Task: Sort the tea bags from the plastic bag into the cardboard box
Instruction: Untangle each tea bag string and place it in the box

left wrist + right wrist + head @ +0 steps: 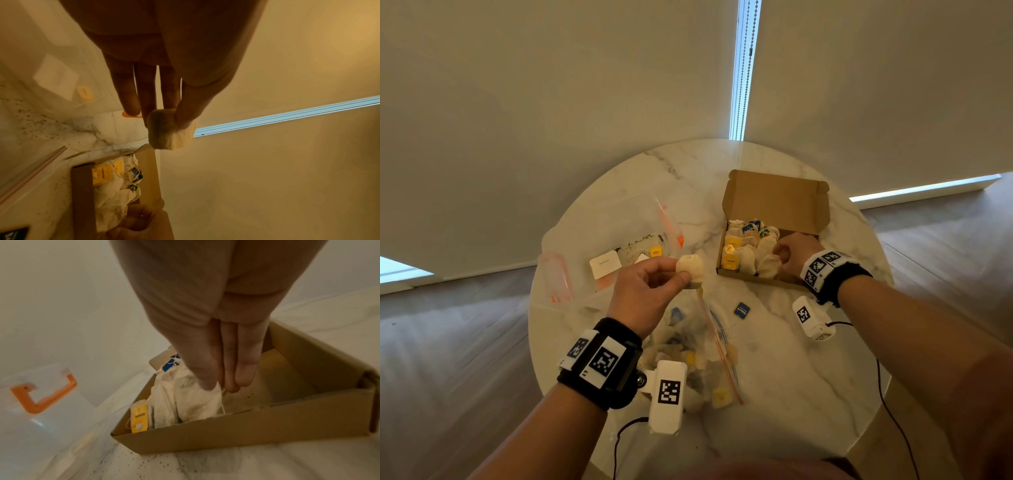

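While the round marble table [784, 359] carries everything in front of you, the open cardboard box [777, 198] sits on its far right, lid flap tilted up and back, its left part packed with white tea bags [748, 257] bearing yellow and blue tags. To the far left stands a clear plastic container [619, 222] with orange latches, and near you, between your forearms, lies the clear plastic bag [698, 363] with a red zip strip, more bags showing through it. Your right hand [796, 251] reaches into the box, fingers [245, 368] straight and pressed together, tips touching the top of the rightmost white bag; whether thumb and fingers actually pinch it, you cannot tell. Your left hand [647, 291] hovers above the table between container and box, thumb and fingertips pinching one pale crumpled tea bag [170, 129], clear of the surface. A loose blue tag [742, 310] lies on the marble just near of the box.
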A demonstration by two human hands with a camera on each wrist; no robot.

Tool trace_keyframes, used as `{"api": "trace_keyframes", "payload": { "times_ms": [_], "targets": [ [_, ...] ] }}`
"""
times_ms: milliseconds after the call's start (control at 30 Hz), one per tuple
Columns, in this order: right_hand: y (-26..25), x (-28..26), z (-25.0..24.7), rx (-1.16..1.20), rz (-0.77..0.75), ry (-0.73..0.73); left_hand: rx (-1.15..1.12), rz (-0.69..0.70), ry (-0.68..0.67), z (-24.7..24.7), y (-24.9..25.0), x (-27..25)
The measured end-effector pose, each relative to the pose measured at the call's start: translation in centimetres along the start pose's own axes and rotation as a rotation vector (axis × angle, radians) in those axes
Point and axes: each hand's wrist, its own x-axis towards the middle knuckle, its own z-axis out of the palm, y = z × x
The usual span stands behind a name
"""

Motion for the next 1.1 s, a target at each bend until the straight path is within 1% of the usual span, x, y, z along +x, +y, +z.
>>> {"api": "trace_keyframes", "payload": {
  "times_ms": [167,333,533,600,733,867,933,1033,1100],
  "targets": [
    [0.3,-0.8,0.3,0.027,-0.019,0.035,-0.002,0.018,-0.02,0.3,0.5,-0.4],
    [-0.8,-1.0,1.2,-0.033,-0.039,0.037,-0.004,0.025,-0.033,0.1,0.6,-0.9],
    [-0.5,-0.5,1.2,-0.008,0.053,0.124,-0.009,0.018,-0.034,-0.5,0.4,-1.3],
    [-0.4,-0.3,1.3,-0.022,0.052,0.099,-0.012,0.014,-0.034,-0.5,0.4,-1.2],
    [-0.9,0.2,2.0,-0.043,-0.012,0.028,-0.015,0.021,-0.04,-0.4,0.5,-1.0],
    [-1.4,0.9,2.4,0.061,-0.022,0.078,-0.039,0.023,-0.051,-0.4,0.7,-0.6],
    [-1.5,1.2,2.5,0.072,-0.017,0.087,-0.034,0.023,-0.038,-0.5,0.4,-0.3],
    [-1.8,1.1,2.3,-0.042,-0.029,0.007,-0.032,0.01,-0.039,-0.6,0.1,-0.2],
    [-1.7,1.0,2.1,-0.061,-0.025,-0.032,-0.039,0.004,-0.041,-0.6,0.0,-0.1]
  ]
}}
